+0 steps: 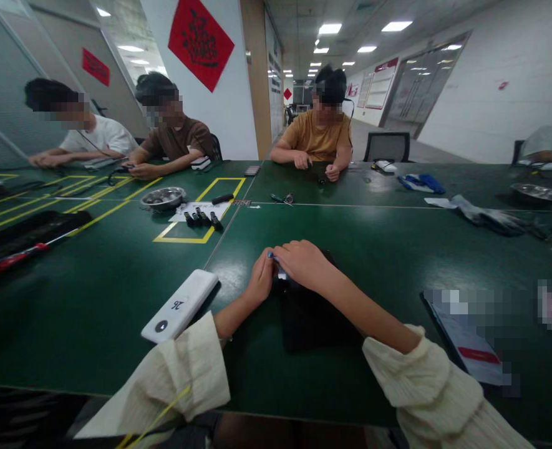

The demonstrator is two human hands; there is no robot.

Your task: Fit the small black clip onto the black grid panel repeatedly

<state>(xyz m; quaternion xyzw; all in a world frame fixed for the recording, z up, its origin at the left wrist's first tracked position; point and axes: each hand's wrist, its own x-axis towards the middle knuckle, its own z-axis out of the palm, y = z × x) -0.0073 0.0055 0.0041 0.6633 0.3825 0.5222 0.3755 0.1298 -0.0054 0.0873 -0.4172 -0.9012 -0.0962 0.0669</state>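
My left hand [260, 279] and my right hand [302, 262] meet over a black pad [310, 321] on the green table [116, 299]. Both hands are closed, fingers pinched together on a small object [280, 273] between them, mostly hidden, with a pale bit showing. My sleeves are cream and rolled back. A white power bank [179, 305] lies just left of my left forearm.
Three seated people work across the table. A metal bowl [163, 197] and small black parts [203, 218] lie in a yellow-taped box. A red-handled screwdriver [16, 257] lies at left, papers [472, 346] at right, gloves [488, 218] and another bowl [537, 193] far right.
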